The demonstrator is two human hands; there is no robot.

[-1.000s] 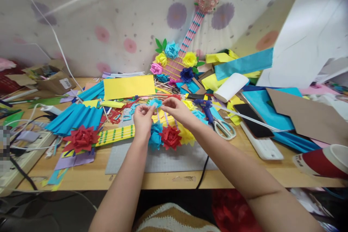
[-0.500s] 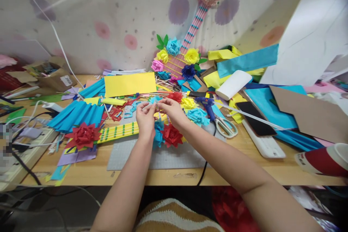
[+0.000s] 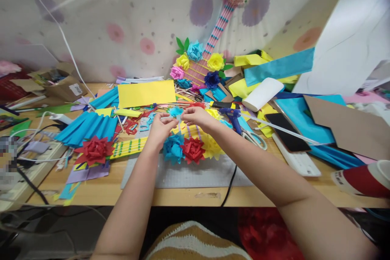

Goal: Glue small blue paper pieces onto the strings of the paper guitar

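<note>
Above a yellow paper guitar (image 3: 129, 148) decorated with paper flowers, my left hand (image 3: 162, 129) has its fingers bent together. My right hand (image 3: 198, 117) faces it across a small gap, thumb and fingertips pinched. Whatever is between the fingers is too small to make out. Below the hands are a blue paper flower (image 3: 173, 148) and a red paper flower (image 3: 193, 150), with a yellow paper flower (image 3: 213, 146) beside them. Another red flower (image 3: 96, 150) sits at the neck's left end. My right forearm partly covers the guitar body's right side.
A blue glue gun (image 3: 233, 120) and scissors (image 3: 254, 140) lie right of the guitar, near a phone (image 3: 288, 132). A paper cup (image 3: 362, 178) stands at the right edge. Behind leans a pink paper guitar (image 3: 217, 30). A power strip (image 3: 39, 174) and cables are left.
My hands, touching at the fingertips before, have drawn apart: the left moved slightly left and down, the right slightly right. More of the guitar body shows between them.
</note>
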